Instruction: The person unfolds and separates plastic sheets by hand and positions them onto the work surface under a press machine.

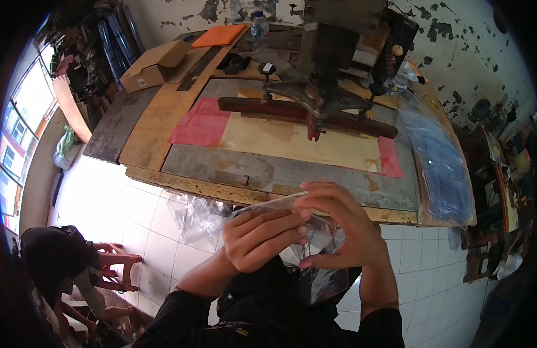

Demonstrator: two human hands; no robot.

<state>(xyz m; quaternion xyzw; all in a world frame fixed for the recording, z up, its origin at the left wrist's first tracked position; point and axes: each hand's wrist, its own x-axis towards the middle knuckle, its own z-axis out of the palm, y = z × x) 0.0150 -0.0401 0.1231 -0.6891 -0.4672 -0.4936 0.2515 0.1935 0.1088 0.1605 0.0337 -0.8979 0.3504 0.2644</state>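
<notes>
Both hands grip the plastic, a clear, crumpled film (325, 284) held before the person's body, just off the table (193, 186). The left hand (258, 239) lays its fingers across it, its thumb hidden from me; the right hand (347, 227) curls round the other side, thumb below and fingers above. Beyond them, a press bar (265, 109) spans a yellow sheet (268, 139) with pink (200, 123) showing at both ends. Blue plastic (441, 174) lies along the table's right side; a box (154, 65) sits far left. Down to the left, another person (53, 255) bends beside a red stool (124, 271).
</notes>
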